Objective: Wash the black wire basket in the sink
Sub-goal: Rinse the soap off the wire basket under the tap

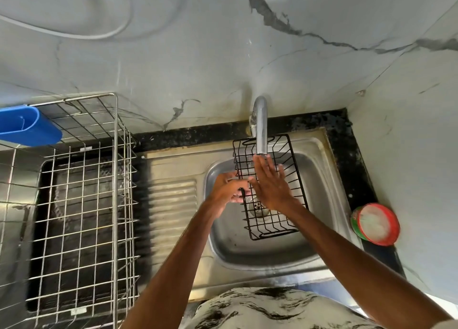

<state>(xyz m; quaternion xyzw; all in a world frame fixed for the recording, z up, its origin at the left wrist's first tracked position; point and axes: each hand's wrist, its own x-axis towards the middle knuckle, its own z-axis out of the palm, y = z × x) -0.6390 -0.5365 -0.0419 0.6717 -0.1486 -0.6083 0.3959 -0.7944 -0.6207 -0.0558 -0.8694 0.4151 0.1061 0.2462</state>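
Black rectangular wire basket (270,225) sits tilted in the stainless steel sink (247,250); left hand (228,187) grips its rim, right hand (270,185) lies flat inside, fingers straight.

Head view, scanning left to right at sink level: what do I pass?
Steel wire rack → ribbed drainboard → left hand, gripping the black wire basket → right hand, flat under the tap → red-rimmed tub.
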